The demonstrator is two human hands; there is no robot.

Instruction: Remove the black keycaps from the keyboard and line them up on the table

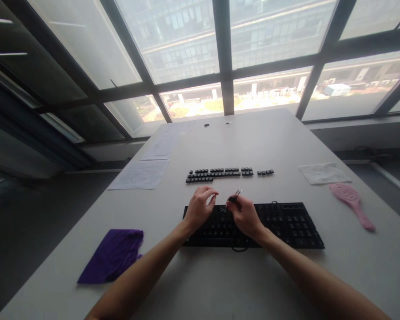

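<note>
A black full-size keyboard (286,224) lies across the table in front of me, with both hands over its upper left part. My right hand (246,215) is closed around a keycap puller (232,199) with a dark handle, and thin metal wires stick out of it. My left hand (201,206) hovers at the keyboard's upper left, its thumb and forefinger curved with a gap between them and nothing visible in it. Behind the keyboard, loose black keycaps (216,174) stand in rows, with a short separate group at the right. My hands hide some of the keys.
Paper sheets (138,174) lie along the table's left side. A purple cloth bag (111,255) is beside my left forearm. At the right are a white tissue packet or cloth (323,173) and a pink hairbrush (351,202). Windows rise beyond the table's far edge.
</note>
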